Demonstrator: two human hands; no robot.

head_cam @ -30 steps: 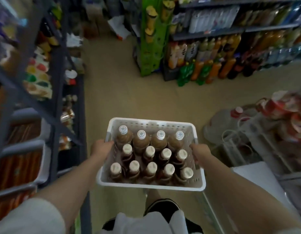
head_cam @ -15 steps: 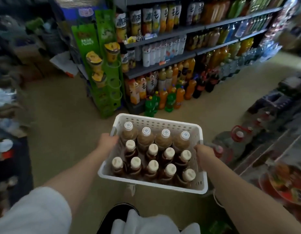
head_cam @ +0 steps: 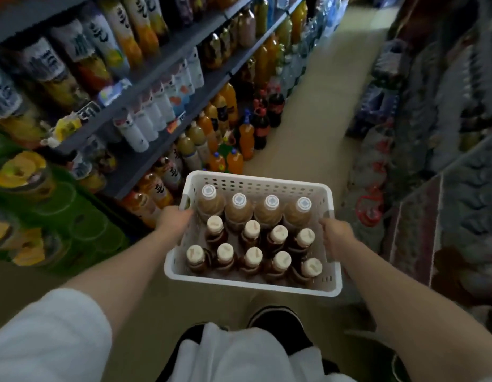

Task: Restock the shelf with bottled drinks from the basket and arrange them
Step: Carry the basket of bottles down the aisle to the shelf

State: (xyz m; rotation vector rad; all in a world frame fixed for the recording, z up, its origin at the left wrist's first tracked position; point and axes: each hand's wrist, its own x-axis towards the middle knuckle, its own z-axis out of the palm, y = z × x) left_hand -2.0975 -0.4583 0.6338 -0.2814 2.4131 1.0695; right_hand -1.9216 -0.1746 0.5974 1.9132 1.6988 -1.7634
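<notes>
I carry a white perforated plastic basket [head_cam: 255, 283] in front of me above the aisle floor. My left hand [head_cam: 171, 219] grips its left rim and my right hand [head_cam: 335, 237] grips its right rim. Inside stand several bottled drinks [head_cam: 251, 235] with pale caps: a far row of light amber bottles and two nearer rows of darker brown ones. The drink shelf [head_cam: 156, 67] runs along my left, its grey tiers packed with bottles, and more large bottles stand on the floor below it.
A green display rack [head_cam: 60, 213] with cup goods stands at the near left. Large water jugs with red caps [head_cam: 370, 205] and stacked goods line the right side. The beige aisle floor [head_cam: 316, 111] runs ahead between them. My black shoes show below.
The view has swung right: the drink shelf now runs along my left and much closer, and the aisle lies ahead. Both hands keep the same grip on the basket.
</notes>
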